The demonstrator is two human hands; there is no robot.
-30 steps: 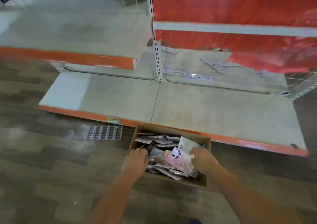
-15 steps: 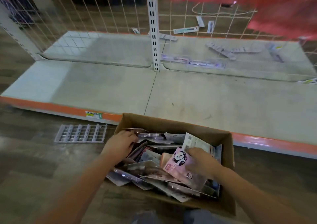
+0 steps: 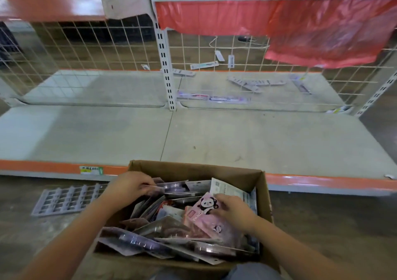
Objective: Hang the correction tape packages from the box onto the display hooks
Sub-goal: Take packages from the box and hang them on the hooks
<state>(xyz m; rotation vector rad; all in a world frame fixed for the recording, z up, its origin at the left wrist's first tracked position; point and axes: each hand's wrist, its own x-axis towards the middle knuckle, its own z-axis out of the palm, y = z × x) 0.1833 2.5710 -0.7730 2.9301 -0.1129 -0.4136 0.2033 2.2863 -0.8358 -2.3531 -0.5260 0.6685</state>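
- Cardboard box is sitting on the wood-look floor, right against the orange front edge of the bottom shelf, and it is holding a loose heap of packages in clear plastic.
- Left hand is reaching into the far-left corner of the box, its fingers curling to pinch the edge of a clear package.
- Right hand is lying on the right side of the heap, its fingers curling on a pink panda package that is resting on top.
- Grey plastic grid tray is lying flat on the floor just left of the box.
- Wire grid is standing behind the shelf, with 1 red plastic sheet draping over its upper right part.
- Several long thin packets are lying scattered beyond the grid.
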